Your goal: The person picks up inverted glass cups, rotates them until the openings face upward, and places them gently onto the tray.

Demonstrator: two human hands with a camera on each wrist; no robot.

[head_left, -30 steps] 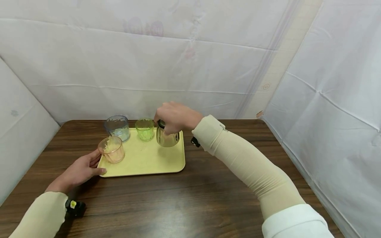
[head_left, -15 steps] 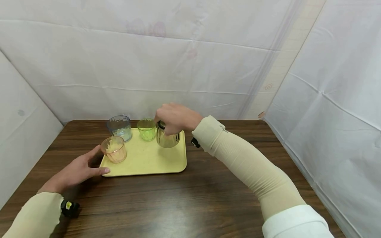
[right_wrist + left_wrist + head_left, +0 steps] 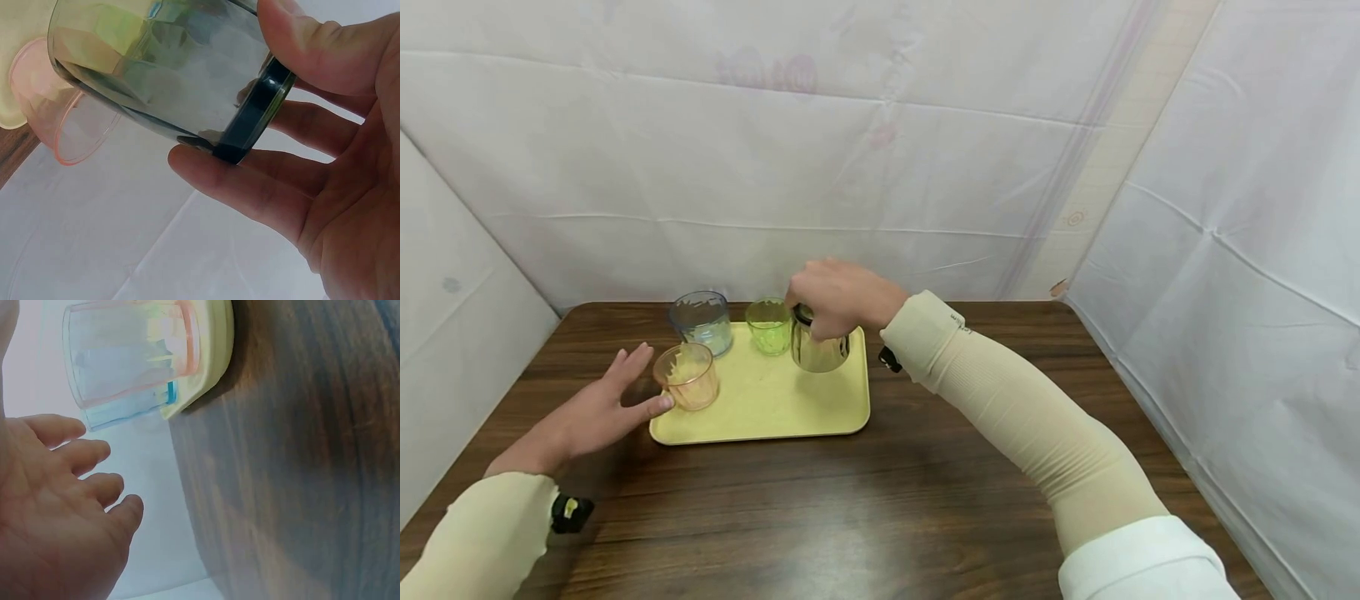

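Now the left hand [image 3: 597,410] has lifted from the corner of the flat pale-yellow plastic tray [image 3: 775,417], where it lay a second ago, and its fingers [image 3: 94,487] have spread out straight; only the thumb tip looks to meet the base of the peach-tinted ribbed clear cup [image 3: 687,376], and nothing is held. The right hand [image 3: 841,297] stays where it was, its fingers [image 3: 237,187] and thumb curled round the dark rim of the smoky grey-green faceted glass tumbler [image 3: 819,348], pinching it from above; the wrist view shows the rim clamped between thumb and two fingers. That tumbler stands at the far right of the tray, whether still resting on it or just raised I cannot tell. Just left of it sits the small green clear cup [image 3: 768,325], and further left the blue-grey clear cup [image 3: 701,321] stands at the tray's far left corner. The peach cup stands at the near left edge. The tray lies on the dark brown wooden desk [image 3: 880,517], with white sheeting [image 3: 880,150] hung behind and to both sides.
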